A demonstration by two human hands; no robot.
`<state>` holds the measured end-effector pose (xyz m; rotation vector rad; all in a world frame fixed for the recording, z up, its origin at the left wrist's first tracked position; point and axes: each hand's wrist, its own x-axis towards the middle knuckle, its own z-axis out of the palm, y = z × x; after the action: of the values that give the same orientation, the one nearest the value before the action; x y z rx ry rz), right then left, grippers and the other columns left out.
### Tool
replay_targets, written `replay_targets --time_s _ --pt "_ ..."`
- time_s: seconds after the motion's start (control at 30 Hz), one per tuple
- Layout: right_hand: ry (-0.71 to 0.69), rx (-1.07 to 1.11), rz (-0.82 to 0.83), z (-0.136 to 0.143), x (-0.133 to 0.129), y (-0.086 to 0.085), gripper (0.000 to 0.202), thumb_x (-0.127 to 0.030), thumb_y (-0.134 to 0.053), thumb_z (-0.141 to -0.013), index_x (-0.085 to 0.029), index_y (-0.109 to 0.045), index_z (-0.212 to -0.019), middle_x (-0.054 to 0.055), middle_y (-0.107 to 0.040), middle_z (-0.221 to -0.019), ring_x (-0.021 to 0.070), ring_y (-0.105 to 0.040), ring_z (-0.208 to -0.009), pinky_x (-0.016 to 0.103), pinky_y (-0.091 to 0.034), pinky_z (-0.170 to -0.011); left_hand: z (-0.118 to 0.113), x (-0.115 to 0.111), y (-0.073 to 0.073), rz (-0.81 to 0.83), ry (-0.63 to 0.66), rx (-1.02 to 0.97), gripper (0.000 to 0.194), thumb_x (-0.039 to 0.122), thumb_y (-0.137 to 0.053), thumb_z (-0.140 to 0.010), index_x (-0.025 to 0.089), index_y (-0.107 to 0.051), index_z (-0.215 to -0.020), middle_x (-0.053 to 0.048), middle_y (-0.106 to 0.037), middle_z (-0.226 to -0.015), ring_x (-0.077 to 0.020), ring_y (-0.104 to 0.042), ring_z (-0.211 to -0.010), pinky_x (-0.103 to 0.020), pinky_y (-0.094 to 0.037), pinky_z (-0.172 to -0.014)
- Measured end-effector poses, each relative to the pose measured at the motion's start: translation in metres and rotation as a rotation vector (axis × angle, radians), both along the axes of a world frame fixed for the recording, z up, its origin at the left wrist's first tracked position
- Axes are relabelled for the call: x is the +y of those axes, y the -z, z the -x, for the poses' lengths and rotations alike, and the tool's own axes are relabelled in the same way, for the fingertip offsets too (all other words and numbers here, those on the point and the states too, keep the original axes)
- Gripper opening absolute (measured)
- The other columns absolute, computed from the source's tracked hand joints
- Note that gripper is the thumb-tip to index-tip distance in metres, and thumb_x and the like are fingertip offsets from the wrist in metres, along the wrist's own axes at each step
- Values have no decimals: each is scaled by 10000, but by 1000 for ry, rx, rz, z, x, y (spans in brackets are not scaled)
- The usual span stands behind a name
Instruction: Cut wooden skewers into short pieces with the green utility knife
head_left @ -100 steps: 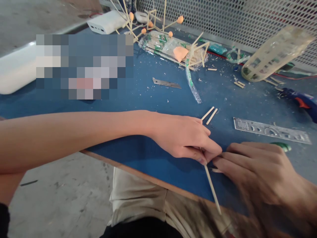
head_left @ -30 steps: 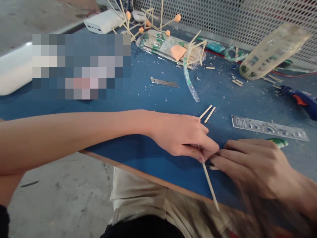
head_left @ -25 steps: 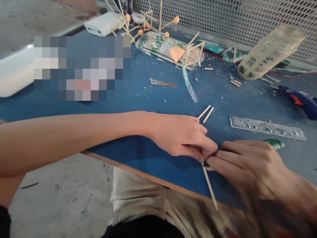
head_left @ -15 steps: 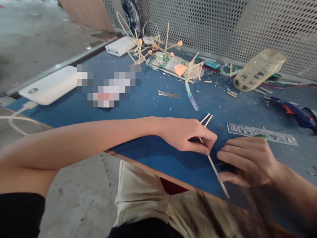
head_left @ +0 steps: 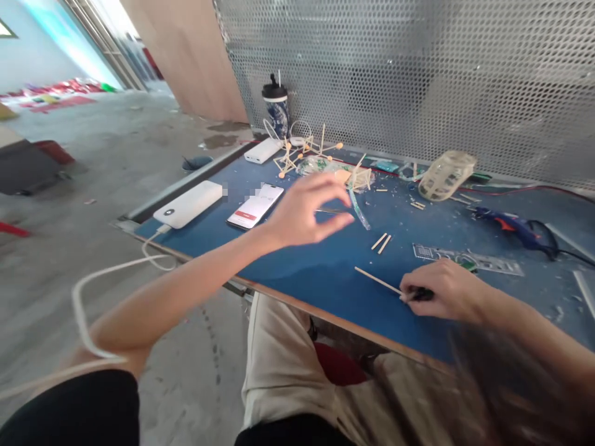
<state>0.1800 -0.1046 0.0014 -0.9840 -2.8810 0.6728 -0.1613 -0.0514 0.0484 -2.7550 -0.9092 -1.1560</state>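
Blue tabletop [head_left: 307,279] under a thin stick [head_left: 377,280], one end tight in the right hand [head_left: 441,288], left hand [head_left: 307,214] wide-fingered.

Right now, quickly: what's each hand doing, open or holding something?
Left hand: open, nothing visible in its grip.
Right hand: closed on a thin pale stick, plus a dark object too hidden to name.

You can't read any word, brand or number here. The print on your lit phone [head_left: 258,203] and its red bar [head_left: 245,215] is too small, as are the round mark [head_left: 169,212] on your white device [head_left: 195,203] and the ruler's [head_left: 499,264] markings.
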Motion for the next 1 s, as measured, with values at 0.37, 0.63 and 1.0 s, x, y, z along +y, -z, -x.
replay_targets --time_s 0.37,0.63,1.0 --pt "-22 -33 162 16 15 -34 230 -207 -492 -908 -184 -643 -735 -30 -640 -633 99 -528 -586 234 -376 -586 113 33 19 515 -1023 489 961 822 -517 -799 219 -369 -1533 -215 -602 -1373 -443 -574 -1234 -557 -438 -1028" --pt "-11 22 111 10 3 -30 201 -137 -473 -892 -199 -635 -791 -41 -639 -652 104 -557 -600 238 -423 -630 110 53 20 574 -1003 541 887 758 -480 -834 329 -314 -1592 -204 -528 -1470 -494 -514 -1305 -612 -444 -997" --pt "-30 51 137 7 8 -27 177 -147 -504 -886 -203 -654 -812 -29 -647 -679 120 -567 -629 257 -409 -639 115 57 18 582 -995 572 854 733 -496 -838 395 -293 -1596 -168 -572 -1417 -446 -572 -1235 -556 -456 -964"
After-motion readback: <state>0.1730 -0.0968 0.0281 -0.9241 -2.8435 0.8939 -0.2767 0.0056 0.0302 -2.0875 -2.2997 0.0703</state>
